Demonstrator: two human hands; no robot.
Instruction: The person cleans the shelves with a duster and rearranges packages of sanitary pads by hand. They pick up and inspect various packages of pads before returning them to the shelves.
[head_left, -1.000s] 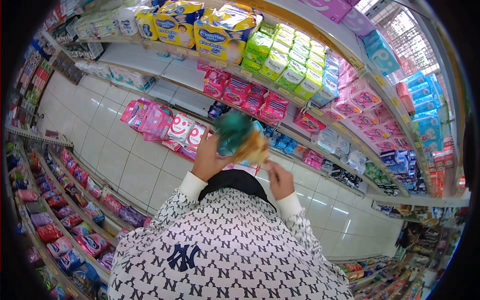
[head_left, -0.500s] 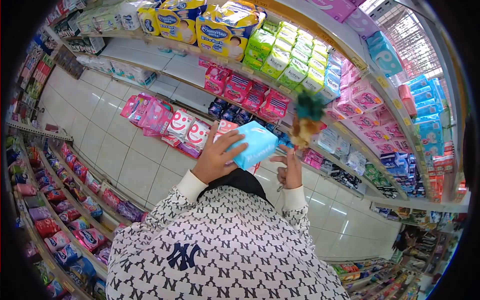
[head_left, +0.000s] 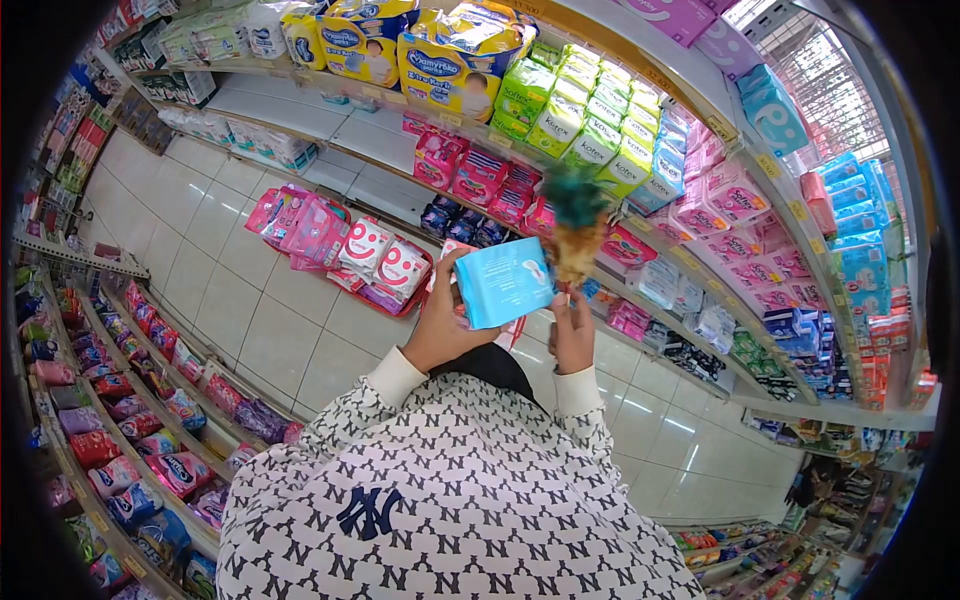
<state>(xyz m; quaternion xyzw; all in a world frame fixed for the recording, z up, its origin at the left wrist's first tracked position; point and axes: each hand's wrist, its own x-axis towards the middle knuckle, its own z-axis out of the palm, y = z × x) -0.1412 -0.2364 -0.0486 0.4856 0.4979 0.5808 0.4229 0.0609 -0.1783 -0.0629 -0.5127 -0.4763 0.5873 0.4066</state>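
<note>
A light blue packet (head_left: 505,283) is in my left hand (head_left: 440,318), whose fingers wrap round its left side. The packet's face with small print and a picture is turned up. Just right of the packet, my right hand (head_left: 572,335) pinches the lower end of a feather duster (head_left: 578,225), whose brown and green feathers point up and are blurred by motion. Below and left of the packet the thumb and some fingers of my left hand are partly hidden behind it.
Shelves of green packs (head_left: 605,125) and yellow diaper packs (head_left: 447,75) run across the top. A red basket (head_left: 385,302) with pink and white packs stands on the tiled floor (head_left: 265,330). Curved shelves of packets (head_left: 140,420) line the left.
The blue packet has been turned so another face shows, and my left hand now grips its side. The duster has swung left, closer to the packet, with my right hand.
</note>
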